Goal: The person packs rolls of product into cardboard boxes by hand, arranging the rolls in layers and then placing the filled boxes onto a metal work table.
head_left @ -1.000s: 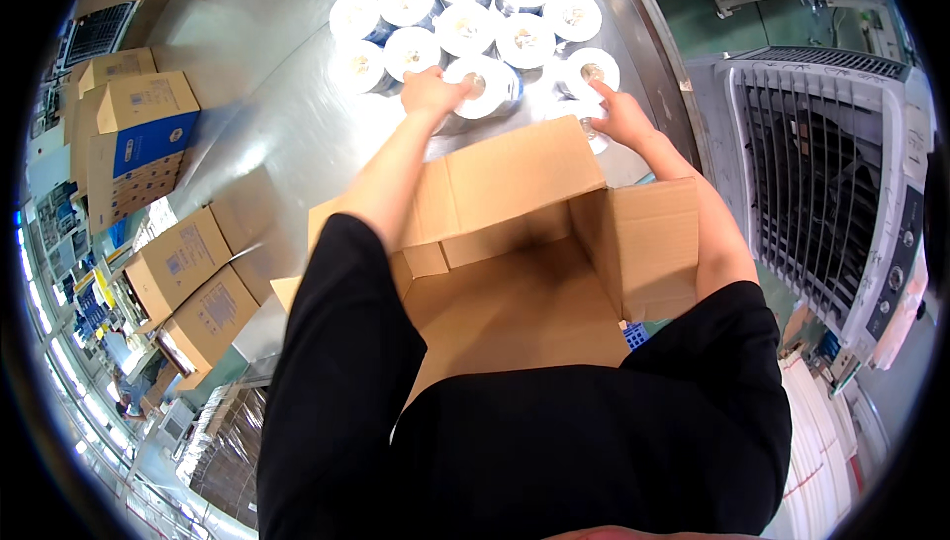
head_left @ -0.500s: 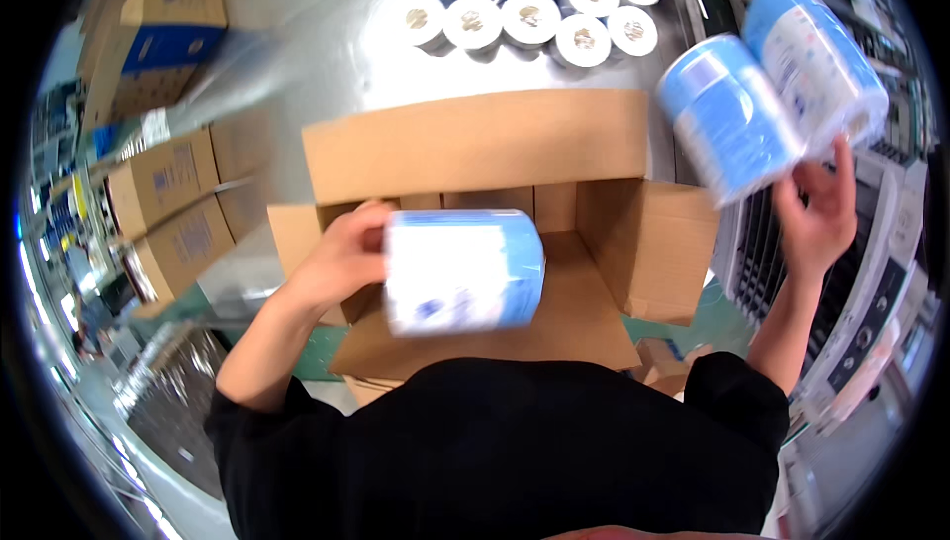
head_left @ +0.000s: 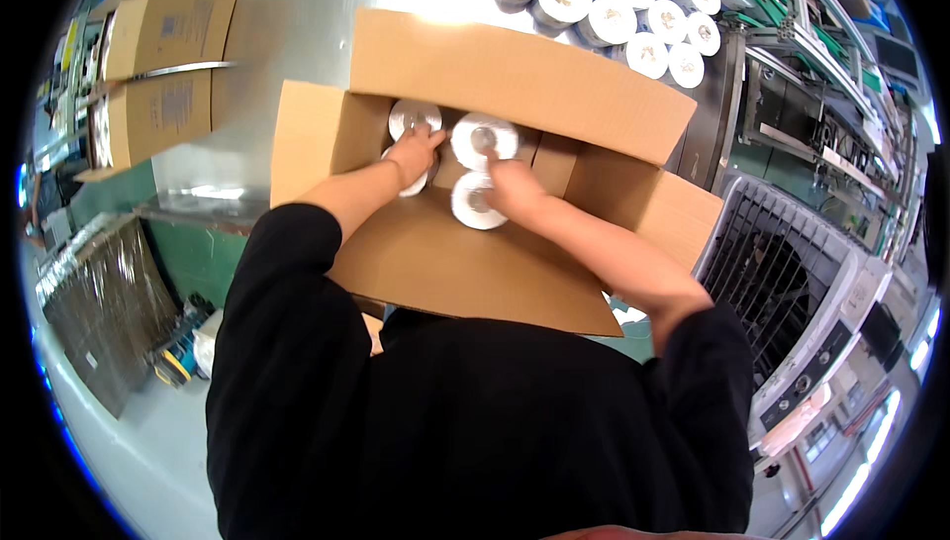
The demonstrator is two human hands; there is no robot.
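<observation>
In the open cardboard box (head_left: pixel 475 283) before me, white-topped paper rolls stand on end against the far side. My left hand (head_left: pixel 411 156) reaches over two at the left, its fingers stretched across the upper roll (head_left: pixel 404 116); the lower roll (head_left: pixel 415 187) is mostly covered by that hand. Right of them, my right hand (head_left: pixel 515 189) grips another pair at their tops. One finger lies at the core of the farther roll (head_left: pixel 475 131), and the nearer roll (head_left: pixel 472 205) sits under the thumb side. The remaining right fingers are partly hidden.
Several more wrapped rolls (head_left: pixel 609 20) stand on the metal table (head_left: pixel 307 35) behind the box. Two cardboard cartons (head_left: pixel 163 75) lie at the left. A grey grilled machine (head_left: pixel 792 283) stands close on the right, beside a metal conveyor frame (head_left: pixel 792 45).
Both hands have come down into the box. The blue-and-white wrapped rolls they held in the air now stand on end inside it. The view has shifted and turned.
</observation>
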